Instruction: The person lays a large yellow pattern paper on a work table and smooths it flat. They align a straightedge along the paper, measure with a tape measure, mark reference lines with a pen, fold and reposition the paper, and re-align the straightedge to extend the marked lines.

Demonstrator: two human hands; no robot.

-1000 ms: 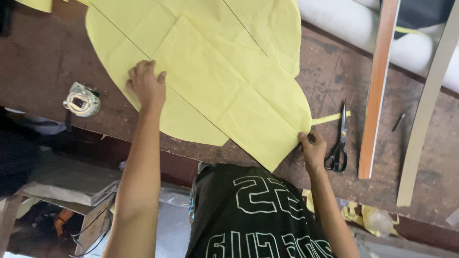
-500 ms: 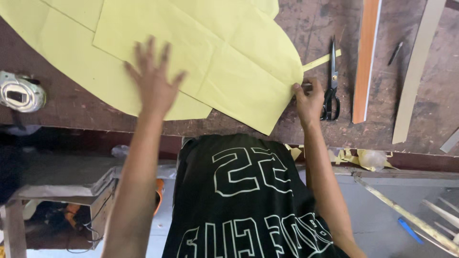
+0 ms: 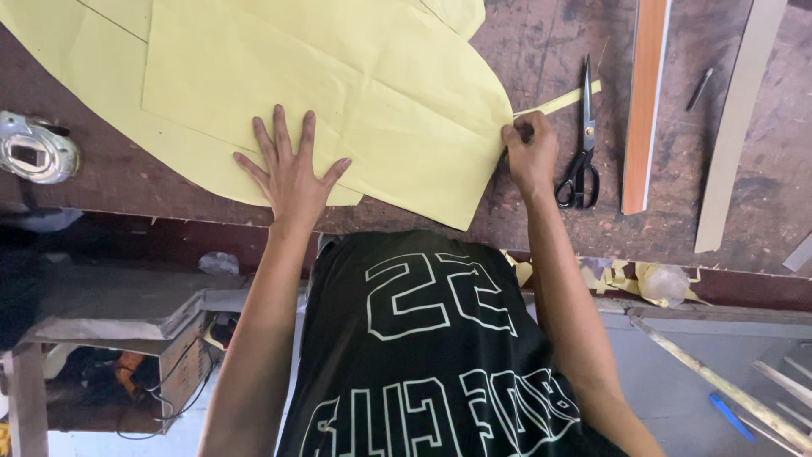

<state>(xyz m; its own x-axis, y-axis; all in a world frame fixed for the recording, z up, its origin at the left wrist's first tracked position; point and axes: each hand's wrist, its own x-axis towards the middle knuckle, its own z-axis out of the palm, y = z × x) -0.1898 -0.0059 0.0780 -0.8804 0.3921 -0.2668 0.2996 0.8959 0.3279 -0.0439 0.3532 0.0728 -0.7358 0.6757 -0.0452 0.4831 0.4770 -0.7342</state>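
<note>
Large yellow paper sheets (image 3: pixel 338 93) lie overlapped on a dark worn wooden table (image 3: pixel 541 42). My left hand (image 3: pixel 292 169) presses flat on the near edge of the paper, fingers spread. My right hand (image 3: pixel 529 152) is closed at the paper's right edge, pinching where a thin yellow paper strip (image 3: pixel 562 100) sticks out. Black scissors (image 3: pixel 582 144) rest on the table just right of that hand.
A long orange-edged wooden ruler (image 3: pixel 644 101) and a pale wooden slat (image 3: pixel 736 127) lie to the right, with a small dark pen (image 3: pixel 699 89) between them. A tape dispenser (image 3: pixel 34 151) sits at the left. Yellow paper scraps (image 3: pixel 626 275) hang below the table edge.
My left hand slid toward the near edge of the paper and now lies flat with fingers spread. My right hand stays at the paper's right edge. The view shifted closer.
</note>
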